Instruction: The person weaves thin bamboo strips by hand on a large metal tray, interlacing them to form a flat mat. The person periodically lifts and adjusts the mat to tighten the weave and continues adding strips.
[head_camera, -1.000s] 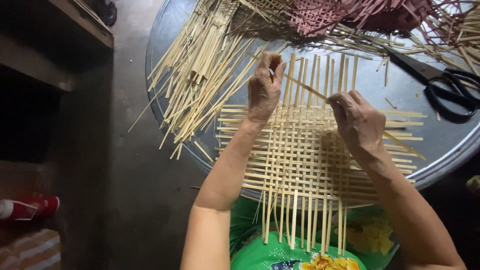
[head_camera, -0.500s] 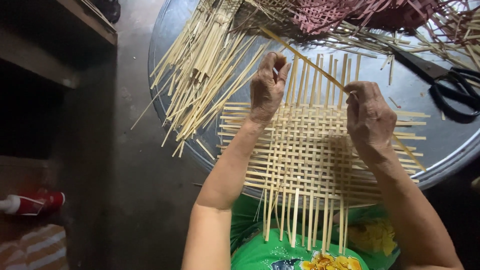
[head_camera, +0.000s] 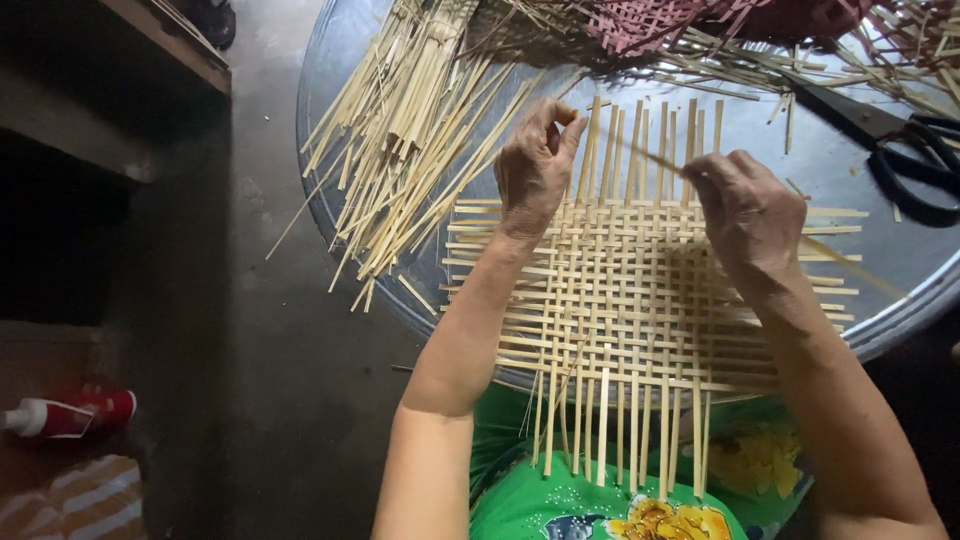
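A half-woven mat of pale bamboo strips (head_camera: 640, 310) lies on a round metal tray (head_camera: 900, 260), its loose ends hanging over my lap. My left hand (head_camera: 535, 165) rests on the mat's far left edge, fingers curled around the upright strips there. My right hand (head_camera: 745, 210) pinches a single long bamboo strip (head_camera: 640, 155) that runs slantwise across the far edge of the mat, from beside my left hand under my right hand to the lower right.
A heap of loose bamboo strips (head_camera: 410, 130) lies at the tray's left. Black scissors (head_camera: 890, 135) lie at the right, a reddish woven piece (head_camera: 690, 20) at the back. A wooden shelf (head_camera: 120, 90) and a red-and-white tube (head_camera: 70, 415) sit on the left.
My right hand has drawn the single strip down and to the right, lowering it towards the mat's far edge. My left hand has stayed at the far left corner.
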